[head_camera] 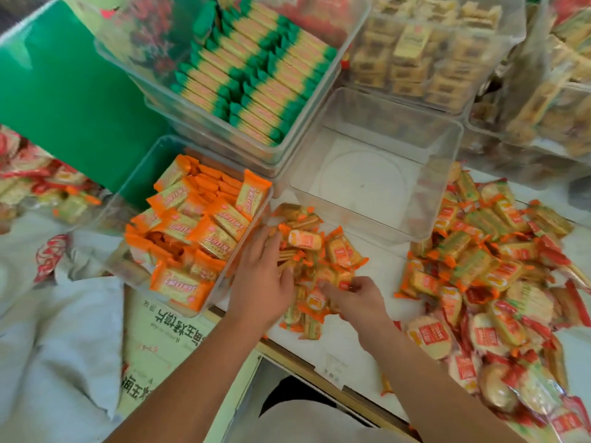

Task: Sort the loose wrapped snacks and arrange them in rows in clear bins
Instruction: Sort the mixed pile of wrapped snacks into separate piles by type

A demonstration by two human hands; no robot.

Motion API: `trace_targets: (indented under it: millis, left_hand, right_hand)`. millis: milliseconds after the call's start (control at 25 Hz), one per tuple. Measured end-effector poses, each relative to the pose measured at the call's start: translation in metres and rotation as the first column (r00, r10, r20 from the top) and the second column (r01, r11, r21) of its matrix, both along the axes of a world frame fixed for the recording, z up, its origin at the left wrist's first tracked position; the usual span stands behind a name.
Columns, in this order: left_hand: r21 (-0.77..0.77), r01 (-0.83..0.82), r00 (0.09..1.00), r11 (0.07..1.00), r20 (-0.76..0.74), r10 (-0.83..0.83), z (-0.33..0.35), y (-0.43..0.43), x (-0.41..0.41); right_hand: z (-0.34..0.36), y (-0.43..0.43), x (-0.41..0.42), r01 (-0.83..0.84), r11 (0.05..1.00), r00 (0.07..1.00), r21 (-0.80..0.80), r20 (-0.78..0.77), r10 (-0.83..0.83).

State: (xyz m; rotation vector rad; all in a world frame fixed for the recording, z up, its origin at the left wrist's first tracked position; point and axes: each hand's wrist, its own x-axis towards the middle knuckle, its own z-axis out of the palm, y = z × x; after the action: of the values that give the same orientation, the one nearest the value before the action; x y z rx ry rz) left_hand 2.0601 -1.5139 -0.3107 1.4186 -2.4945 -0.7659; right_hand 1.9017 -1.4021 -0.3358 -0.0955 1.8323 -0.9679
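Note:
A small heap of loose orange-wrapped snacks (316,251) lies on the white counter in front of me. My left hand (260,279) rests on the heap's left side with fingers spread among the packets. My right hand (355,297) pinches an orange packet at the heap's near edge. Left of the heap stands a clear bin (134,187) filled with orange-wrapped crackers (198,228). Behind the heap an empty clear bin (374,174) stands open. A larger mixed pile of orange and red wrapped snacks (486,270) spreads over the counter to the right.
A clear bin of green-wrapped snacks in rows (256,75) is stacked at the back. Bins of yellowish snacks (425,55) stand at the back right. A green panel (64,100) is at the left, a printed carton (160,340) and white cloth (48,314) below.

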Motion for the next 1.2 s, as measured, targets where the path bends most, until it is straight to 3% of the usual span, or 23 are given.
trace_targets:
  millis: [160, 280, 400, 520, 680, 800, 920, 1040, 1200]
  left_hand:
    - [0.079, -0.033, 0.991, 0.996, -0.130, 0.043, -0.004, 0.043, 0.043]
    - [0.141, -0.025, 0.988, 0.990, -0.150, 0.047, -0.014, 0.067, 0.044]
    - [0.320, 0.052, 0.988, 0.946, -0.153, -0.003, -0.020, 0.093, 0.019]
    - [0.486, 0.165, 0.986, 0.858, -0.112, -0.126, -0.033, 0.128, -0.011]
    - [0.563, 0.283, 0.949, 0.776, -0.046, -0.312, -0.049, 0.174, -0.038]
    - [0.521, 0.192, 0.978, 0.832, -0.026, -0.209, -0.058, 0.195, -0.060]
    - [0.460, 0.131, 0.991, 0.878, -0.030, -0.132, -0.063, 0.199, -0.100]
    - [0.451, 0.180, 0.980, 0.874, -0.001, -0.201, -0.072, 0.192, -0.143]
    - [0.257, 0.235, 0.965, 0.938, 0.052, -0.256, -0.068, 0.180, -0.158]
  right_hand:
    - [-0.008, -0.019, 0.023, -0.011, 0.999, 0.995, -0.049, 0.096, 0.016]
    - [0.003, -0.003, 0.022, -0.122, 0.991, 0.992, -0.051, -0.009, 0.122]
    - [0.012, 0.043, 0.001, -0.184, 0.983, 0.972, 0.021, -0.145, 0.185]
    - [0.018, 0.113, -0.023, -0.133, 0.989, 0.967, 0.060, -0.210, 0.142]
    - [0.031, 0.203, -0.042, 0.044, 0.994, 0.959, 0.102, -0.282, -0.014]
    - [0.031, 0.255, -0.045, 0.124, 0.973, 0.932, 0.196, -0.360, -0.046]
    - [0.022, 0.295, -0.045, 0.117, 0.940, 0.913, 0.320, -0.407, 0.025]
    - [0.013, 0.326, -0.051, 0.154, 0.922, 0.904, 0.355, -0.427, 0.014]
    - [0.006, 0.353, -0.069, 0.167, 0.927, 0.857, 0.337, -0.514, 0.032]
